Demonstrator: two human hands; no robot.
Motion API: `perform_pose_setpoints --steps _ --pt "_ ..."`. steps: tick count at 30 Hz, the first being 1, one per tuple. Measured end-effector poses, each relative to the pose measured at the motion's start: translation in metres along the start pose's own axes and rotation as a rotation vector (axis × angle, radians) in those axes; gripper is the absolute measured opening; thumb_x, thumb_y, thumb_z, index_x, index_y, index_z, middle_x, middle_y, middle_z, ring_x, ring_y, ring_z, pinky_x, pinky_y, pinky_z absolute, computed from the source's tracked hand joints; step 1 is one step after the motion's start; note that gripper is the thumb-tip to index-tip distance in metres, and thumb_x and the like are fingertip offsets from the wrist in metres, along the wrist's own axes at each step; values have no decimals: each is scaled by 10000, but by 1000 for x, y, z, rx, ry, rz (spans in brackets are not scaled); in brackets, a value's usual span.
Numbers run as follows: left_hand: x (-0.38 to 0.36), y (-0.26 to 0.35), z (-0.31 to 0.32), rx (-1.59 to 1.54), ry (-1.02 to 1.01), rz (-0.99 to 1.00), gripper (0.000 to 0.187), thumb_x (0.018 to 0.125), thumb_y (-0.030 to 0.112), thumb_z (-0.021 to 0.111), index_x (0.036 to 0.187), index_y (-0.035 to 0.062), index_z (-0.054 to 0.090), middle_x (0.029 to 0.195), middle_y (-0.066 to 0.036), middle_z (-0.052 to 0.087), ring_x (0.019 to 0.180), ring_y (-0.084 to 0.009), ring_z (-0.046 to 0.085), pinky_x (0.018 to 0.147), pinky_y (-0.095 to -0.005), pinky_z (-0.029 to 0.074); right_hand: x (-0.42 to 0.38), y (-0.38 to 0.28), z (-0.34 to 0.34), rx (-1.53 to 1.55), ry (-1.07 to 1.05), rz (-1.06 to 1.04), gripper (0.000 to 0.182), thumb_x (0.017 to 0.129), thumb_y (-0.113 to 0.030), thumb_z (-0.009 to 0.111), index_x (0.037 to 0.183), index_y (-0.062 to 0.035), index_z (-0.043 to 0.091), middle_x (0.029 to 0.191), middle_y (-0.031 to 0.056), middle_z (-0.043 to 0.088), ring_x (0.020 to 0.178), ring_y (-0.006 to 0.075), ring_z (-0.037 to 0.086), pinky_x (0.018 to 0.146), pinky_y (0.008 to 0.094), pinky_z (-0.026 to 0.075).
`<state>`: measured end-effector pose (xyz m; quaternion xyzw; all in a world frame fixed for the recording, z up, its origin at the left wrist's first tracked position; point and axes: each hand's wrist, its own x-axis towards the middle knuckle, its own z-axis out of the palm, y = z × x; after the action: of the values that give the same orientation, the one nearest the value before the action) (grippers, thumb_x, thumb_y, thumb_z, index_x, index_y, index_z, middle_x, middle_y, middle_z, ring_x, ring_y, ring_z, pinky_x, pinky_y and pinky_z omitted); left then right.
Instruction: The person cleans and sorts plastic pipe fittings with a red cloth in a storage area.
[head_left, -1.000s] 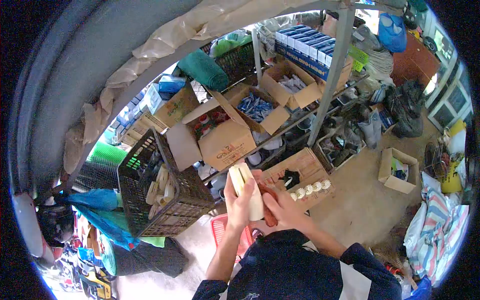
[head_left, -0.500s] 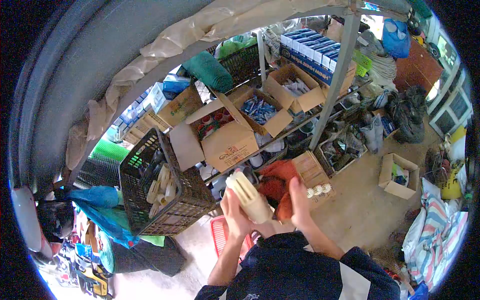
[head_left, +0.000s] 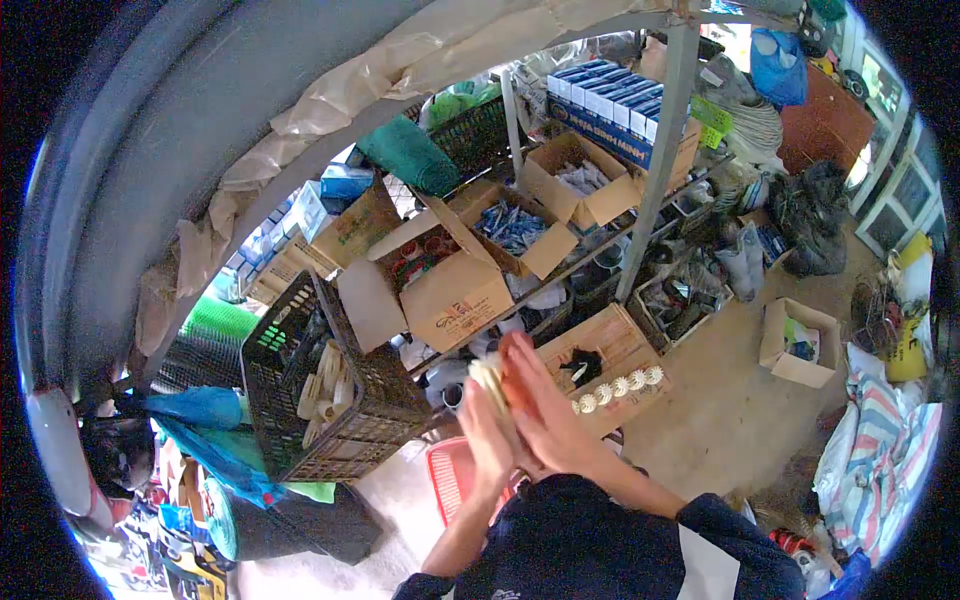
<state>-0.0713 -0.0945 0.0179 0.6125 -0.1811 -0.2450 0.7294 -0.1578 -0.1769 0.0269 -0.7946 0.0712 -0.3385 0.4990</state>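
In front of my chest, my left hand (head_left: 489,440) is wrapped round a cream plastic piece (head_left: 484,374), whose top end shows above the fingers. Slots or ribs ran along it a moment earlier. My right hand (head_left: 548,415) presses against it from the other side, fingers together, with a bit of red cloth (head_left: 516,392) showing between the palms. Most of the cloth and of the piece is hidden by the hands. Beyond my right hand, several cream ribbed round pieces (head_left: 620,387) stand in a row on a cardboard box (head_left: 610,340), near a small black item (head_left: 580,367).
A black plastic crate (head_left: 370,440) with similar cream pieces (head_left: 327,385) stands at left. Below my hands is a red basket (head_left: 452,480). Open cartons (head_left: 460,305) line the shelf behind, with a metal post (head_left: 665,150). A small carton (head_left: 800,340) sits on the floor at right.
My hands have come together; the right moved left and brought the red cloth against the cream piece. The cardboard box and the small black item behind are now uncovered.
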Motion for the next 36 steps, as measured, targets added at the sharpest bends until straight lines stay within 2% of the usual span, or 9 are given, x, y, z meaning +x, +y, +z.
perform_pose_setpoints --steps 3,8,11,16,20,26,27,31,36 --pt "0 -11 6 -82 -65 -8 537 1059 429 328 1330 0 504 1299 -107 561 1188 -201 519 1042 -356 388 10 -13 -13 -6 33 -13 668 966 -192 522 1505 54 214 1589 247 165 1458 417 217 1181 432 235" --pt "21 46 19 93 39 281 297 974 230 564 1121 -24 612 1038 -75 643 926 -139 586 835 -290 474 -14 -13 7 54 48 129 712 961 -194 522 1506 74 149 1567 277 191 1447 397 256 1177 427 235" --pt "36 38 -5 -119 82 160 456 1012 446 493 1134 24 613 968 -55 659 859 -154 608 767 -292 492 -22 -13 7 140 -69 289 676 979 -188 495 1506 65 156 1532 281 267 1408 396 338 1168 410 250" --pt "15 15 12 -468 -11 -202 624 1050 519 293 1357 17 502 1178 -92 623 999 -151 598 872 -289 485 -6 -4 -3 58 -8 115 659 982 -222 510 1502 38 200 1501 288 302 1355 424 394 1131 438 318" --pt "17 16 14 -311 -2 152 565 1045 475 365 1401 44 448 1128 -99 617 1002 -174 598 889 -318 492 -3 -15 -1 -84 41 87 692 965 -300 564 1487 23 246 1425 298 406 1259 440 489 1057 454 413" --pt "30 25 11 -54 -79 221 524 1034 432 425 1333 6 488 965 -108 641 813 -180 626 711 -290 528 -6 -16 -10 128 -81 517 614 914 -434 621 1322 0 474 941 245 692 957 374 685 877 425 524" --pt "29 29 12 -51 -78 167 531 1032 452 412 1317 13 501 944 -101 635 799 -180 621 696 -289 525 -1 -20 -15 88 -133 627 492 942 -445 572 1165 -7 577 865 201 702 854 308 705 778 395 536" --pt "32 13 3 -170 -137 123 541 1033 475 406 1312 14 463 976 -125 629 831 -203 634 695 -312 535 -8 8 -14 384 -271 745 523 989 -509 495 1028 -11 649 825 98 687 729 162 647 652 301 505" --pt "38 20 -14 -131 -479 94 668 965 552 520 1351 26 380 1069 -167 602 906 -255 641 798 -369 546 -23 13 -27 1421 -236 944 556 1003 -511 469 1219 -13 590 1036 126 695 894 205 691 762 341 567"
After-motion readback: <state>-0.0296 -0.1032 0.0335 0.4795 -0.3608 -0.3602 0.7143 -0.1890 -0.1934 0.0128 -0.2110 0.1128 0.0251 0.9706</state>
